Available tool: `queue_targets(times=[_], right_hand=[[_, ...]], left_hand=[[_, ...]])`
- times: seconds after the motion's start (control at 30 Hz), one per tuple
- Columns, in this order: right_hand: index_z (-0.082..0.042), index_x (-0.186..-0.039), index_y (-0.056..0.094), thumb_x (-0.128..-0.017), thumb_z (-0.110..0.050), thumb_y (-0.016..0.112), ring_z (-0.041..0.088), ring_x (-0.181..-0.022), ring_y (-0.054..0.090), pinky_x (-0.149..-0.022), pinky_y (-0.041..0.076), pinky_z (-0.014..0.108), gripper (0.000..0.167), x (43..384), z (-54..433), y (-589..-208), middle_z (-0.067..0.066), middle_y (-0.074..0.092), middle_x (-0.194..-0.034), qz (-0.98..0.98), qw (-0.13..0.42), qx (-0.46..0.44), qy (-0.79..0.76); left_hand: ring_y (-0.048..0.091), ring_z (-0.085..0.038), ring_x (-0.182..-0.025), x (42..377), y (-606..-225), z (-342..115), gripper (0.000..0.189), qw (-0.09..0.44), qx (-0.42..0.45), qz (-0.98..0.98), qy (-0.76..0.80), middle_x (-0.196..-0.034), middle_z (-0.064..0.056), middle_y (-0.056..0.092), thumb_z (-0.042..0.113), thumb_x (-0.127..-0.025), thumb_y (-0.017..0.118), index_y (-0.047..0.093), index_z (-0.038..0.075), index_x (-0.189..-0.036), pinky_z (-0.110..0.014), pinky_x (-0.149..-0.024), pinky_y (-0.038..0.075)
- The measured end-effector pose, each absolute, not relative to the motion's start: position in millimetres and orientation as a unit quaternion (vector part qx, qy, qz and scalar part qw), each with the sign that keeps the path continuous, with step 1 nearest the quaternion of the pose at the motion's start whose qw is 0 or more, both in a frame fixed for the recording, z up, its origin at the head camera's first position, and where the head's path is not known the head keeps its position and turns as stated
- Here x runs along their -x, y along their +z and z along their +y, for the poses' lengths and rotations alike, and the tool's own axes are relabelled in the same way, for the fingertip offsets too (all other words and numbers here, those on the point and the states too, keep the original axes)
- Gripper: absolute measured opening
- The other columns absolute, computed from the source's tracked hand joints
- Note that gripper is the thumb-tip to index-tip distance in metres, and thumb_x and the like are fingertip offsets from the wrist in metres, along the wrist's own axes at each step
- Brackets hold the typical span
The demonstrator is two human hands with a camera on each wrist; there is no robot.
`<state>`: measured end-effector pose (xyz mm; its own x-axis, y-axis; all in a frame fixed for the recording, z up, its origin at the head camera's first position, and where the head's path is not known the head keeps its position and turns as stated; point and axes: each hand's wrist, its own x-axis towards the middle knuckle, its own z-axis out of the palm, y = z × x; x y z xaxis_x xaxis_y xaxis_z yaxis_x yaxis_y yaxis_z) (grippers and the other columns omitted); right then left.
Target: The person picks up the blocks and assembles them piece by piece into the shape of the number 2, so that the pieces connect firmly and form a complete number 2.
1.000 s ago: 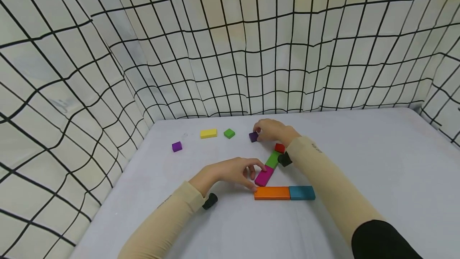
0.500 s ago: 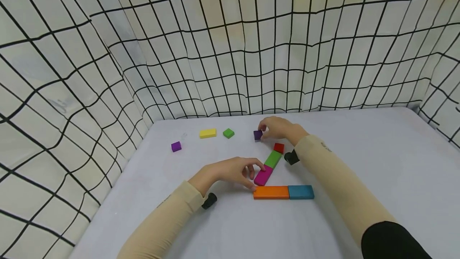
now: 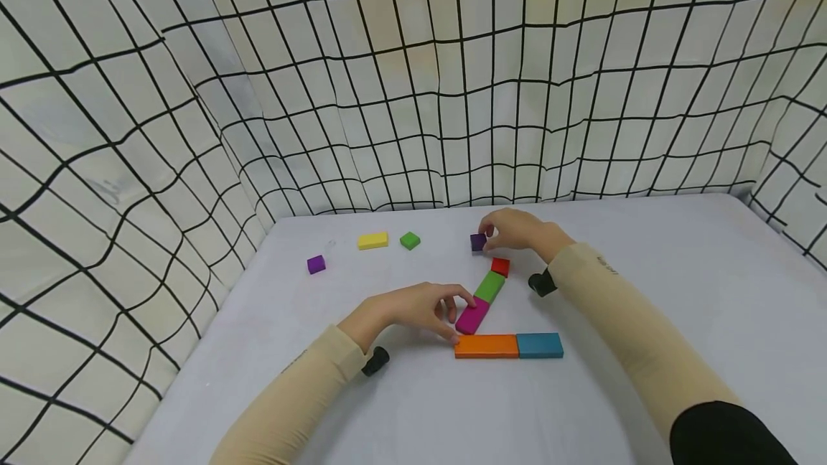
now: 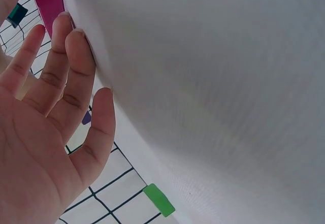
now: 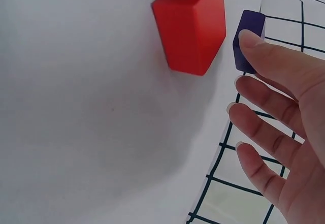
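My right hand (image 3: 519, 228) pinches a dark purple block (image 3: 477, 242) between thumb and index finger, behind the row of blocks. In the right wrist view the thumb lies on that purple block (image 5: 249, 43), and the other fingers are loosely bent. A red block (image 3: 500, 268), a green block (image 3: 489, 287) and a magenta block (image 3: 472, 316) form a slanting row. In front, an orange block (image 3: 487, 346) and a blue block (image 3: 540, 345) lie end to end. My left hand (image 3: 410, 308) has its index fingertip at the magenta block and its thumb at the orange block's left corner, fingers relaxed.
Toward the back left of the white table (image 3: 614, 393) lie a purple block (image 3: 316, 264), a yellow block (image 3: 372, 240) and a small green block (image 3: 410, 240). A black net (image 3: 446, 95) before pale walls surrounds the table's back and sides.
My right hand has moved to the right with the dark purple block, now behind and left of the red block. The left hand and the rows of blocks have stayed in place.
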<state>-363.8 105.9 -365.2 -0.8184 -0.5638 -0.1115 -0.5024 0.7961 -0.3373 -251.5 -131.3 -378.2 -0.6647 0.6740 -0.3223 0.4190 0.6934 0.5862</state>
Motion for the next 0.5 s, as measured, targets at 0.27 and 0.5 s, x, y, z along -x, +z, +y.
queue_targets(times=[0.27, 0.5], right_hand=[[-0.006, -0.126, 0.069, -0.093, -0.020, 0.077, 0.029, -0.112, 0.060, -0.099, 0.050, 0.047, 0.037, 361, 114, -365, 0.009, 0.068, -0.115, 0.943, 0.100, 0.283, -0.144], [-0.005, -0.126, 0.069, -0.093, -0.022, 0.078, 0.028, -0.109, 0.060, -0.095, 0.052, 0.046, 0.038, 359, 122, -366, 0.008, 0.068, -0.112, 0.944, 0.098, 0.285, -0.135]], left_hand=[[0.058, -0.012, -0.091, 252, -379, -131, 0.055, 0.266, -0.311, 0.881, 0.238, -0.095, 0.007, 0.063, 0.025, -0.088, 0.084, 0.058, 0.026, -0.136, -0.027, -0.076, 0.050], [0.058, -0.012, -0.090, 252, -379, -131, 0.054, 0.269, -0.306, 0.882, 0.237, -0.096, 0.006, 0.063, 0.024, -0.088, 0.084, 0.058, 0.026, -0.136, -0.027, -0.076, 0.049]])
